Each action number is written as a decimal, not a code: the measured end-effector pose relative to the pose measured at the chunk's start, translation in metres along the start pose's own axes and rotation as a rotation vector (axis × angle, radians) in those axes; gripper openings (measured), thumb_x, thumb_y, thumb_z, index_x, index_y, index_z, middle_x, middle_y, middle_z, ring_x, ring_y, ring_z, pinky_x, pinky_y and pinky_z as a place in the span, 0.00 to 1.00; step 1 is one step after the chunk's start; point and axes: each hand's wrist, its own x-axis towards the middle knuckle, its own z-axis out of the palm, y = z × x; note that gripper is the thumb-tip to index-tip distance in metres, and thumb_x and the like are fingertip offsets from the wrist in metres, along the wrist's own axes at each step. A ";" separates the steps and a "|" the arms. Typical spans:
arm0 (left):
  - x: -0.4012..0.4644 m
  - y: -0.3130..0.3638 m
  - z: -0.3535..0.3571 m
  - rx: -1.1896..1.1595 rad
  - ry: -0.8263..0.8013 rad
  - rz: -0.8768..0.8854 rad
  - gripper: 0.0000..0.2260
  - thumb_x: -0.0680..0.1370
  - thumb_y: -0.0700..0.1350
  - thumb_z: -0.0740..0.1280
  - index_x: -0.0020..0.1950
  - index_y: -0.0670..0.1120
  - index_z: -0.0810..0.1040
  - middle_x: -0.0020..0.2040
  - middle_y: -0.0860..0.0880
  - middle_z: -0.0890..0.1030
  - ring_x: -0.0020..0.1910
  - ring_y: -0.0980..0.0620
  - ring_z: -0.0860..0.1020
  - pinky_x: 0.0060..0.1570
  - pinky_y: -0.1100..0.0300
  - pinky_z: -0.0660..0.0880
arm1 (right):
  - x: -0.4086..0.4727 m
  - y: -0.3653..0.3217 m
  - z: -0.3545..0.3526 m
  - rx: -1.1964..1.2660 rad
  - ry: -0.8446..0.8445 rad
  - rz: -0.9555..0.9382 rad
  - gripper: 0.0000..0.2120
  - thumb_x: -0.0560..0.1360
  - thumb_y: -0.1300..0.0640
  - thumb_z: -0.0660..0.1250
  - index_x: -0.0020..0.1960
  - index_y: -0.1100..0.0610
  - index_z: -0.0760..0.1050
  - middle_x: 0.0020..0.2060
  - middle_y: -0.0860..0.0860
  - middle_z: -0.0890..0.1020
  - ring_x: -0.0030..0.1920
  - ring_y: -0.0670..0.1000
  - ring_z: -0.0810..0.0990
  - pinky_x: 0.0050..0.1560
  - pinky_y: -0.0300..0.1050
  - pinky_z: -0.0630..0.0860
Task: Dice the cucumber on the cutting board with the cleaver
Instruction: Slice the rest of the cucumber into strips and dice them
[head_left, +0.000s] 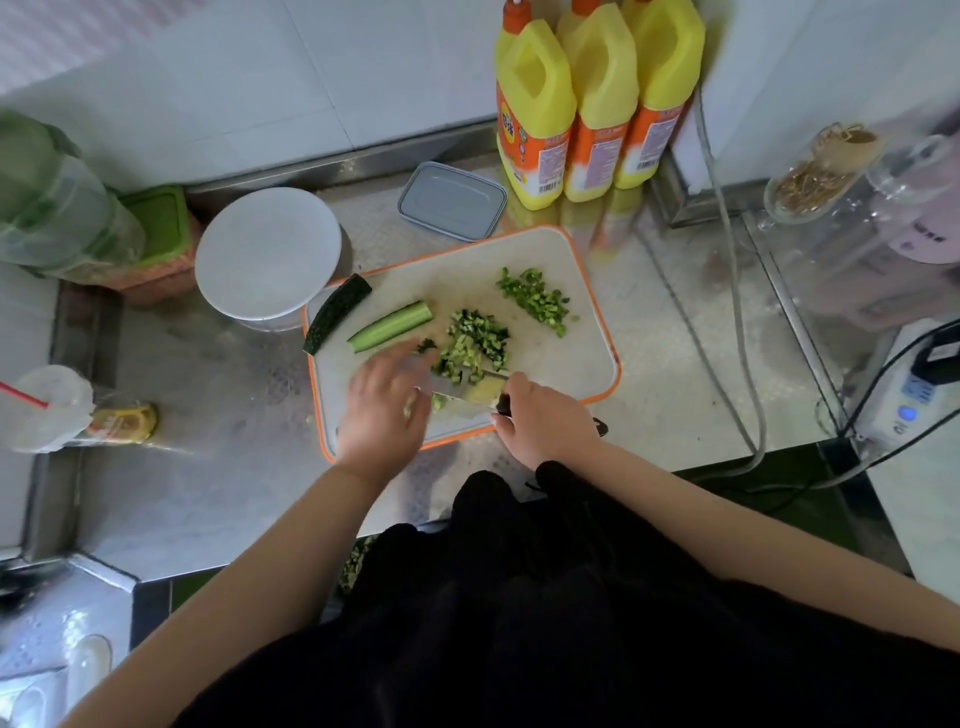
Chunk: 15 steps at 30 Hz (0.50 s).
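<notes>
A white cutting board (571, 332) with an orange rim lies on the steel counter. On it are two long cucumber pieces, a dark-skinned piece (337, 313) at the left edge and a cut strip (390, 326) beside it. A pile of diced cucumber (475, 343) sits mid-board, and a second pile of green dice (535, 299) lies farther back right. My right hand (545, 418) grips the cleaver's dark handle; the cleaver blade (467, 391) lies low at the near edge of the central pile. My left hand (387, 405), blurred with fingers spread, hovers over the board's near left, holding nothing.
A white lidded container (267, 254) touches the board's left rear corner. A grey lidded box (452, 201) and three yellow bottles (582, 104) stand behind. Green-lidded jars (78, 218) are at left, a plastic cup with straw (49, 408) nearer. Cables and a power strip (909, 400) lie right.
</notes>
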 end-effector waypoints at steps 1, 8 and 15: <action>0.003 0.006 0.003 0.095 -0.173 0.050 0.20 0.82 0.54 0.52 0.70 0.53 0.72 0.74 0.47 0.67 0.73 0.43 0.62 0.72 0.46 0.57 | -0.001 -0.001 0.001 0.008 0.006 0.004 0.16 0.79 0.49 0.59 0.59 0.59 0.66 0.50 0.54 0.79 0.49 0.56 0.80 0.38 0.46 0.67; 0.024 0.022 0.023 0.379 -0.577 0.098 0.29 0.76 0.65 0.29 0.75 0.68 0.52 0.79 0.56 0.43 0.78 0.44 0.42 0.73 0.40 0.38 | -0.013 -0.001 0.002 -0.010 0.089 -0.002 0.16 0.80 0.52 0.58 0.63 0.60 0.63 0.53 0.55 0.77 0.53 0.56 0.78 0.45 0.46 0.69; 0.038 0.020 0.022 0.404 -0.598 -0.073 0.23 0.81 0.62 0.38 0.76 0.67 0.49 0.79 0.58 0.39 0.77 0.47 0.38 0.73 0.41 0.37 | -0.020 0.030 0.013 -0.070 0.337 -0.108 0.14 0.66 0.56 0.76 0.41 0.61 0.72 0.29 0.52 0.76 0.28 0.54 0.76 0.26 0.42 0.63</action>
